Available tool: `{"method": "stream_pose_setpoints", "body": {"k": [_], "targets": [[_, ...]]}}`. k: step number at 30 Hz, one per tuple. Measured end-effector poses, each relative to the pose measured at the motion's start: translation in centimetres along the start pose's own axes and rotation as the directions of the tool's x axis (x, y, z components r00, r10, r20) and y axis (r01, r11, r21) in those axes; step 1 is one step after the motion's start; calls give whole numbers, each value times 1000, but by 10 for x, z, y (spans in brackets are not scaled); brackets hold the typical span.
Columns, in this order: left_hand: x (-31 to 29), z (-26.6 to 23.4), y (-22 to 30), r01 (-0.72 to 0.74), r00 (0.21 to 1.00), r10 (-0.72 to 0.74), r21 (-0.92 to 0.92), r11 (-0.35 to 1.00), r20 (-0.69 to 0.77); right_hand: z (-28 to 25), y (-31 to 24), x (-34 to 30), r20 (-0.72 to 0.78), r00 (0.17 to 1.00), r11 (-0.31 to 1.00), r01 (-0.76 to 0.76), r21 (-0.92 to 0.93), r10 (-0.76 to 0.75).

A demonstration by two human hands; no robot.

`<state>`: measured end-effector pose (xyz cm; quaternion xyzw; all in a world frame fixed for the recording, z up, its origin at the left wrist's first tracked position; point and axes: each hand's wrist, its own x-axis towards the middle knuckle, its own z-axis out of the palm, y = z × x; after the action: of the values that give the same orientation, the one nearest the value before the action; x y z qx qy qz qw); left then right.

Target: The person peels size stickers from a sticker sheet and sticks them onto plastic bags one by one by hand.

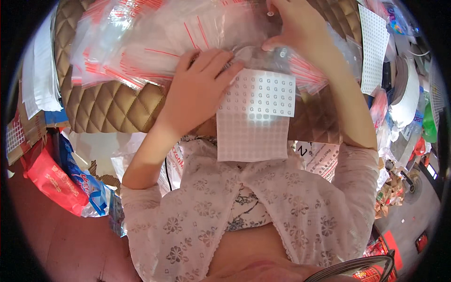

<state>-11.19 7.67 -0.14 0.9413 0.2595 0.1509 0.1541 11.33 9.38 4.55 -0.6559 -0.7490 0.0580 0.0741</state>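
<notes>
My left hand point(199, 89) lies flat with fingers outstretched on a heap of clear zip bags with red strips point(169, 42). Its fingertips touch the upper left edge of a white sheet of small round stickers point(258, 91). Part of that sheet is bare backing, hanging over the near edge toward me. My right hand point(300, 28) hovers above the bags, thumb and forefinger spread apart. One small round sticker point(270, 14) shows at its forefinger; whether it clings to the finger, I cannot tell. Beneath the thumb, another round sticker point(283, 54) sits on a clear bag point(258, 56).
The bags rest on a brown quilted surface point(112, 108). More red-striped bags point(307, 73) lie to the right, beside a second sticker sheet point(373, 47). A stack of white sheets point(42, 70) stands at far left, above a red bag point(54, 181). Assorted packages crowd the far right.
</notes>
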Motion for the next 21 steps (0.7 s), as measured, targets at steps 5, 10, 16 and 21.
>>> {"method": "stream_pose_setpoints", "body": {"k": [5,10,16,21], "targets": [[-2,4,7,-10,998,13,42,999,-63,10,-13,10,18,948,800,257,542,-317],[3,-4,1,-56,994,57,8,998,-98,24,-26,2,8,995,949,91,303,-98],[-4,1,2,-20,998,22,43,999,-55,12,-24,16,14,987,918,141,372,-158],[4,-9,1,-49,999,46,-115,992,-27,34,-27,7,-135,985,976,132,174,-109]]}}
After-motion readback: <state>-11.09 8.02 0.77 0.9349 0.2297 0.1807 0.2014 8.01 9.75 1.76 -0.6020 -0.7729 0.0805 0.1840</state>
